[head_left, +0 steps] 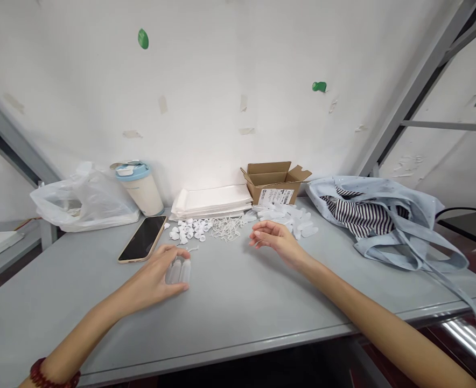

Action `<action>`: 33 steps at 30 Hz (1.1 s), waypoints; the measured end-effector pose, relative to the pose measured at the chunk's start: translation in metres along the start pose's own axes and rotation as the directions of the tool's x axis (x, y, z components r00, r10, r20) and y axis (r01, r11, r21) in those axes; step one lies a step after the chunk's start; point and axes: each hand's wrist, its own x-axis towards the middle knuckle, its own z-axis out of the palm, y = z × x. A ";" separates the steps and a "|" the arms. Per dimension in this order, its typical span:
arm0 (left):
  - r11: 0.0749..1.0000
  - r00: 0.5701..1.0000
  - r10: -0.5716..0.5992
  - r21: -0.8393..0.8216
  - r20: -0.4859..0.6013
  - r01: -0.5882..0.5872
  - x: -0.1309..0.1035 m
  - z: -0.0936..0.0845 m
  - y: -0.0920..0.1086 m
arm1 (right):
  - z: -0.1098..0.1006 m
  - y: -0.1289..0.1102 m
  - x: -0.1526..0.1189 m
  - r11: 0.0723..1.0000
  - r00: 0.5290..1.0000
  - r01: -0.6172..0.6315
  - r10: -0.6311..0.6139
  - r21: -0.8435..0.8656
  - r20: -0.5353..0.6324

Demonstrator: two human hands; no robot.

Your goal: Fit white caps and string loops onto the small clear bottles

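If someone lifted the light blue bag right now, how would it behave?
The bag would probably flop, since its fabric lies in slack folds. Its long strap might drag or catch, as it hangs off the table. Weight is hard to tell.

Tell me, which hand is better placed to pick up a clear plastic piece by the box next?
Probably the right hand: it is beside the clear plastic pieces, though I can't tell whether it holds anything. The left hand is farther away, curled around small bottles.

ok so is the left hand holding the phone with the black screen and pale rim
No, the phone lies flat on the grey table, while the left hand curls around small translucent plastic bottles.
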 end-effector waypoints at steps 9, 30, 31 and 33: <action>0.999 0.999 0.044 0.019 -0.002 -0.044 -0.001 0.002 -0.007 | 0.001 -0.001 0.000 1.000 1.000 -0.001 0.001 -0.008 0.005; 0.996 0.995 0.088 0.020 0.036 -0.089 0.010 -0.008 0.008 | 0.001 -0.001 0.001 1.000 1.000 0.008 -0.008 -0.002 -0.014; 0.996 0.995 0.091 0.011 0.039 -0.091 0.013 -0.008 0.013 | 0.001 -0.001 0.001 1.000 1.000 0.008 -0.008 -0.008 -0.019; 0.995 0.993 0.100 0.004 0.068 -0.101 0.020 -0.007 0.022 | 0.001 -0.003 0.001 1.000 0.999 0.011 -0.011 -0.025 -0.030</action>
